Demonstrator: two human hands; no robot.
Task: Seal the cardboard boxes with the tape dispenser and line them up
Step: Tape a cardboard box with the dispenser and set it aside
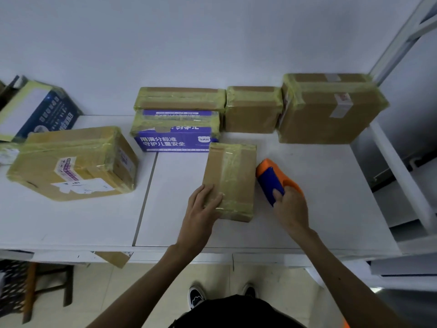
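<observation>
A small flat cardboard box [233,176] with tape along its top lies in the middle of the white table [331,209]. My left hand [201,209] rests on its near left corner, fingers fairly straight. My right hand [289,209] grips the orange and blue tape dispenser [272,178], which sits on the table just right of the box. Along the wall stand taped boxes in a row: a brown box stacked on a purple printed box [176,136], a small brown box [253,112] and a larger brown box [331,110].
A big taped box [73,162] with labels sits at the left, and a blue and white box [37,110] is behind it. A white metal rack frame [402,162] borders the table on the right. A stool [45,287] stands under the table's left side.
</observation>
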